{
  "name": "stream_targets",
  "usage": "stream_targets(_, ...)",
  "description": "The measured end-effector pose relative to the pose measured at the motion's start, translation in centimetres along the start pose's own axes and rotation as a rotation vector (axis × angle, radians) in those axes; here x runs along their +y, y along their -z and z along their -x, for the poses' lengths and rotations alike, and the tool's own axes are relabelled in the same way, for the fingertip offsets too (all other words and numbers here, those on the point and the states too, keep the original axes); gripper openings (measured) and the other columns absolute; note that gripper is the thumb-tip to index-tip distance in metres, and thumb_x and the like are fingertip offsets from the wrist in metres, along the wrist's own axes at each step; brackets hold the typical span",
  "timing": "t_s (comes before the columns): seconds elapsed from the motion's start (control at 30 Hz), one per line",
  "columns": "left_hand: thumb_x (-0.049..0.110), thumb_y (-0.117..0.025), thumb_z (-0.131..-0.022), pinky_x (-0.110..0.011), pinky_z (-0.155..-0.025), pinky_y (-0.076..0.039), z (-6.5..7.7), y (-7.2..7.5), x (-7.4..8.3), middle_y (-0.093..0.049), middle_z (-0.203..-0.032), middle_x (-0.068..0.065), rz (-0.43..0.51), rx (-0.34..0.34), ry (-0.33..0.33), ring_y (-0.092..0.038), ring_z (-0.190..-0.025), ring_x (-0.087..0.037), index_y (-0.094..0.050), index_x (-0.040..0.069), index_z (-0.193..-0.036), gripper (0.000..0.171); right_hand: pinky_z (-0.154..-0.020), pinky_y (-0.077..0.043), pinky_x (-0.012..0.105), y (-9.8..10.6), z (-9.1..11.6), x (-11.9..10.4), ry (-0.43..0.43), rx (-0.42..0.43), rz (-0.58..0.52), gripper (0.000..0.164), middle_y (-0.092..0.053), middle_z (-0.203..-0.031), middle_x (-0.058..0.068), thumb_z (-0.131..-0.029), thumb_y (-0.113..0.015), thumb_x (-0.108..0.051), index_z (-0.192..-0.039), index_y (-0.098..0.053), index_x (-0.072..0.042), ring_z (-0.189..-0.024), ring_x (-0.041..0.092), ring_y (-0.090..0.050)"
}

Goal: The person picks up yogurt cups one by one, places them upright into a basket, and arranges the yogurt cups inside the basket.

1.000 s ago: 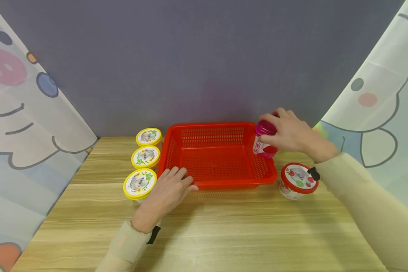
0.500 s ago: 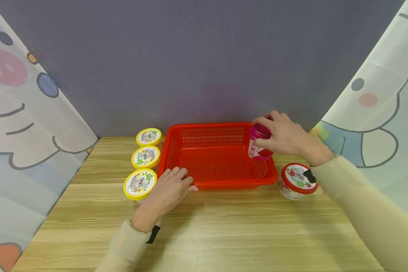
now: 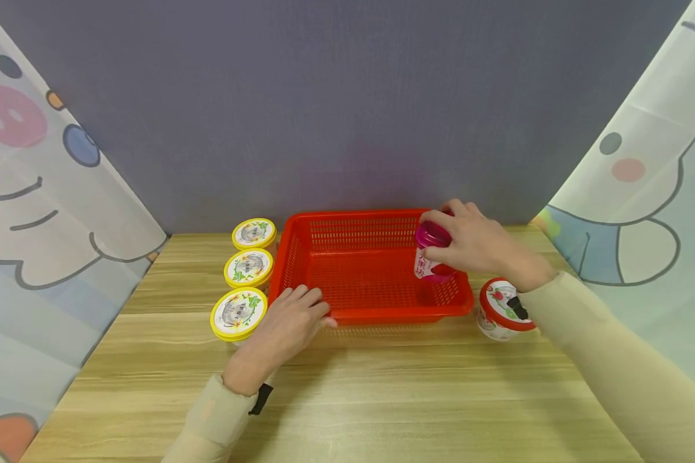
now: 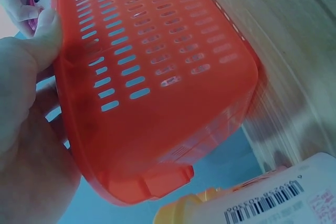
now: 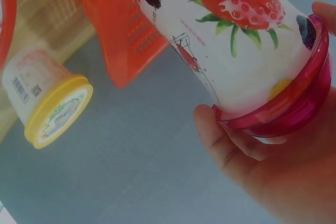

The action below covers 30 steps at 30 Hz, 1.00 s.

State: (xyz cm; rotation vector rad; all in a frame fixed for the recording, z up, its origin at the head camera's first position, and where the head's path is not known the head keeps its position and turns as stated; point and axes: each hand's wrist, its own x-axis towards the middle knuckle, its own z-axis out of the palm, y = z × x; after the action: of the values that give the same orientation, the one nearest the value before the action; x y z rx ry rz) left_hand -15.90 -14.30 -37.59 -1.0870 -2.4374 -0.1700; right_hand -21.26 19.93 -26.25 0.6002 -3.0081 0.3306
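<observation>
My right hand (image 3: 469, 241) holds a yogurt cup (image 3: 425, 262) by its magenta lid, over the right end of a red plastic basket (image 3: 376, 316). The cup looks upright; whether its base touches the basket floor cannot be told. In the right wrist view, strawberries and dark berries are printed on the cup (image 5: 236, 56), and thumb and fingers wrap the translucent lid. My left hand (image 3: 289, 321) grips the basket's front left rim, fingers over it and thumb on the front side. The left wrist view shows that hand (image 4: 31, 108) along the slotted basket wall (image 4: 147, 72).
A column of yellow-lidded tubs (image 3: 239, 313) stands left of the basket, close to my left hand. One red-lidded tub (image 3: 500, 312) stands right of the basket, partly under my right sleeve. A grey panel (image 3: 347, 116) rises behind the wooden table (image 3: 382, 399).
My right hand has moved left and slightly down with the yogurt cup, from the basket's right rim to over its inside. The left hand and basket have stayed put.
</observation>
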Motion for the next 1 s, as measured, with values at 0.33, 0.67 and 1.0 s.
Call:
stream_targets(0.33,0.039,-0.073,-0.093,-0.029,-0.067,-0.036,0.1,0.0,0.0,-0.050,-0.084,0.003,0.012,-0.013,0.037,-0.042,-0.076,-0.019,-0.069,0.016,-0.085,0.024,-0.084,-0.052,0.053,-1.5,0.1,-0.2,0.044,-0.001,-0.007,0.052,-0.051,-0.131,0.018,-0.089,-0.066,-0.036,-0.138,-0.059,-0.020,-0.116,0.038,-0.046)
stream_targets(0.67,0.040,-0.073,-0.093,-0.029,-0.067,-0.035,0.1,0.1,0.0,-0.049,-0.082,0.002,0.006,-0.022,0.048,-0.042,-0.075,-0.019,-0.069,0.016,-0.085,0.025,-0.077,-0.054,0.050,-2.9,0.3,-0.5,0.040,-0.021,-0.037,0.054,-0.050,-0.132,0.017,-0.088,-0.068,-0.036,-0.138,-0.059,-0.019,-0.114,0.038,-0.046)
stream_targets(1.0,0.040,-0.073,-0.093,-0.029,-0.068,-0.036,0.1,0.1,0.0,-0.047,-0.082,0.003,0.006,-0.032,0.056,-0.042,-0.076,-0.019,-0.069,0.017,-0.085,0.025,-0.071,-0.054,0.049,-4.0,0.4,-0.7,0.047,-0.022,0.005,0.054,-0.051,-0.130,0.013,-0.086,-0.067,-0.038,-0.137,-0.059,-0.022,-0.113,0.035,-0.049)
